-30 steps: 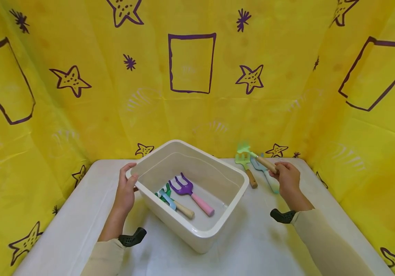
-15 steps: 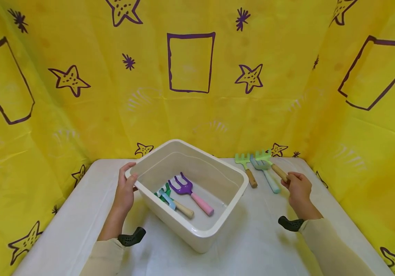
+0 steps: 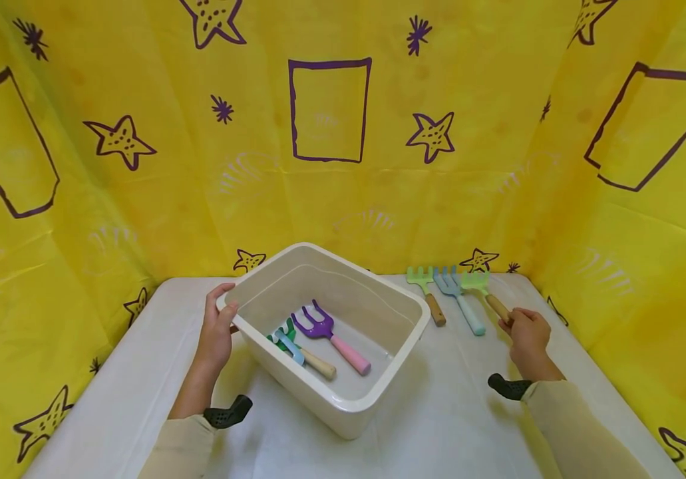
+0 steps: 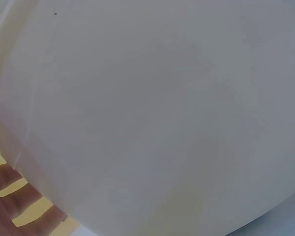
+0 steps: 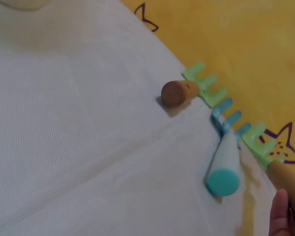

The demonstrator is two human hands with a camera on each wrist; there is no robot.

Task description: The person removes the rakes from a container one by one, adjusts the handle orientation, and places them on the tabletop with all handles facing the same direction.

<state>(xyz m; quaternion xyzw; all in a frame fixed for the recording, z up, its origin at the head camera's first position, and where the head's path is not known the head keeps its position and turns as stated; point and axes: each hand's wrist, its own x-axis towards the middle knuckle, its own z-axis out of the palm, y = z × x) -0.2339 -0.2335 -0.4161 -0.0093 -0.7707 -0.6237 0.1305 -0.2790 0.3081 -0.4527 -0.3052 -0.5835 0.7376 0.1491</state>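
My left hand [image 3: 217,336] grips the left corner of a cream plastic bin [image 3: 301,386], thumb over the rim and fingers outside. In the left wrist view, fingers [image 4: 22,199] show beyond the bin's wall. My right hand [image 3: 529,340] holds a light green hand rake [image 3: 497,306] by its wooden handle, the tines toward the back wall. Just left of it lies a blue garden fork [image 3: 468,313] with a pale mint handle. Further left is another light green hand rake [image 3: 434,309] with a brown wooden handle. The three stand side by side.
Inside the bin lie a purple garden fork [image 3: 321,327] with a pink handle and a green-headed tool with a wooden handle [image 3: 320,364], a light blue piece [image 3: 291,347] across it. Yellow sheeting [image 3: 331,199] with purple drawings encloses the white table [image 3: 438,412].
My right hand has moved right and toward me with the light green rake, bringing its head from over the other tools down to the right of the blue fork. My left hand stays on the bin.
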